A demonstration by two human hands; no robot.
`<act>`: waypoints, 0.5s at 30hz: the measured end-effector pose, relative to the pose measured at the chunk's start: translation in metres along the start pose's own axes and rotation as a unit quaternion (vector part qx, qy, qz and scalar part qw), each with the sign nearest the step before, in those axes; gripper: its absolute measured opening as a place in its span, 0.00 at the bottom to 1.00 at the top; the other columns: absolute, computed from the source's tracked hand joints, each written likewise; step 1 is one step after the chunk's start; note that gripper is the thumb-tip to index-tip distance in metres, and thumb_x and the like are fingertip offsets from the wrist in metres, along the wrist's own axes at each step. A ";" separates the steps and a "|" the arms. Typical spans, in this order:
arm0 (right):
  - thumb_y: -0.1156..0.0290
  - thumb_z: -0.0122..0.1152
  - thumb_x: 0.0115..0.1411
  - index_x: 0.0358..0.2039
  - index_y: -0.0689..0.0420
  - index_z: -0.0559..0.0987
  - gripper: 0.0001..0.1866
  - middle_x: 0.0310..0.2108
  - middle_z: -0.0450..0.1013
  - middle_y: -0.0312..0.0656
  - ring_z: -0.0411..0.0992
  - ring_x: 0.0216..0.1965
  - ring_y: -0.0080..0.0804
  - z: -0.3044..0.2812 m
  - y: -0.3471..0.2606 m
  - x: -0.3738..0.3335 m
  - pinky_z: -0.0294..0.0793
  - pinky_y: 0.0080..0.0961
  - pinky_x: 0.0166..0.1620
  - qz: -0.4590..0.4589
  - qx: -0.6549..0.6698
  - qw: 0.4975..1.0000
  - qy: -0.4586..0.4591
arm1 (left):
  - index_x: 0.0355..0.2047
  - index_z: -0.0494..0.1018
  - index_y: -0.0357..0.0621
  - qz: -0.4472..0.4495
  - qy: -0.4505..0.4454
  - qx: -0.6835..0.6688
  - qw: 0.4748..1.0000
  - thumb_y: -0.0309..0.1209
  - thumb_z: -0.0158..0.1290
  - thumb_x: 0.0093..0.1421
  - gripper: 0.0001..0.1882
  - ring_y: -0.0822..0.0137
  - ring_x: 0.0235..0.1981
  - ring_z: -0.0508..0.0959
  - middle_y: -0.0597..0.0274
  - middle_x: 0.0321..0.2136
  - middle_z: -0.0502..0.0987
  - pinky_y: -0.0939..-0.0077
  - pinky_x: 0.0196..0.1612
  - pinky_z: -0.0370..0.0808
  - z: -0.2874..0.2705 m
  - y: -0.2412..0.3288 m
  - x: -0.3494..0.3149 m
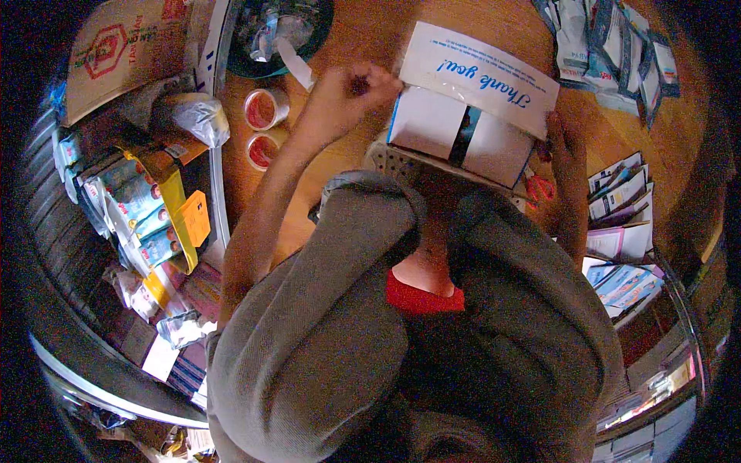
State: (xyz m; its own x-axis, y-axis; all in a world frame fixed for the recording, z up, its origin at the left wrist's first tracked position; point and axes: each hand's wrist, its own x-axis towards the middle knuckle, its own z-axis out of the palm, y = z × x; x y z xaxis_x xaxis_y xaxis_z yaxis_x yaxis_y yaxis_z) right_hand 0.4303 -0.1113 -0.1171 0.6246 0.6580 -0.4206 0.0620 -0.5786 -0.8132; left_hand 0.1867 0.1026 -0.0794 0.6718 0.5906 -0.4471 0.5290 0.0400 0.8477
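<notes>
A white carton point(429, 123) with blue edges and a dark strip across its middle stands in front of my knees. Its long white flap point(475, 73), printed with blue script, is raised on the far side. My left hand point(351, 91) has its thumb and fingers pinched together at the flap's left corner. On the opposite side, my right hand point(567, 150) grips the carton's right end by the flap, its fingers partly in shadow. Red-handled scissors point(540, 189) lie close under my right hand; their blades are hidden.
Two tape rolls point(265, 109) and a dark bin point(301, 19) holding plastic scraps are at left. Blue-and-white packets point(617, 54) lie far right, above a row of upright cards point(621, 197). A brown cardboard box point(116, 58) and a yellow-edged packet bin point(181, 224) stand left.
</notes>
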 end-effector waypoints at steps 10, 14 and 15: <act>0.63 0.47 0.61 0.26 0.60 0.72 0.14 0.18 0.68 0.37 0.62 0.18 0.21 -0.018 -0.009 -0.004 0.59 0.19 0.21 -0.124 0.067 0.990 -0.008 | 0.35 0.74 0.38 -0.040 -0.091 0.016 0.995 0.33 0.60 0.49 0.15 0.77 0.30 0.73 0.66 0.27 0.76 0.83 0.37 0.70 0.002 0.007 -0.032; 0.64 0.48 0.61 0.30 0.62 0.73 0.13 0.23 0.70 0.38 0.67 0.25 0.26 -0.018 0.012 -0.006 0.65 0.24 0.28 -0.012 0.042 0.998 0.035 | 0.33 0.74 0.35 -0.007 0.048 -0.014 0.999 0.31 0.61 0.48 0.14 0.78 0.26 0.73 0.64 0.25 0.76 0.85 0.31 0.71 0.022 0.002 -0.026; 0.64 0.48 0.61 0.30 0.62 0.73 0.13 0.23 0.70 0.38 0.67 0.25 0.26 -0.018 0.009 -0.012 0.65 0.24 0.28 -0.012 0.043 0.998 0.035 | 0.33 0.74 0.35 -0.007 0.048 -0.014 0.999 0.31 0.61 0.48 0.14 0.78 0.26 0.73 0.64 0.25 0.76 0.85 0.31 0.71 0.023 -0.002 -0.027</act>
State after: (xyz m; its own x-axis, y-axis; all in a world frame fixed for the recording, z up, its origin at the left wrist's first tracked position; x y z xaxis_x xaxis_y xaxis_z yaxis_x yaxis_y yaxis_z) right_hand 0.4375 -0.1330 -0.1122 0.6765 0.6348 -0.3733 0.0134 -0.5174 -0.8557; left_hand 0.1800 0.0679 -0.0759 0.6100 0.6651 -0.4308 0.5227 0.0709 0.8496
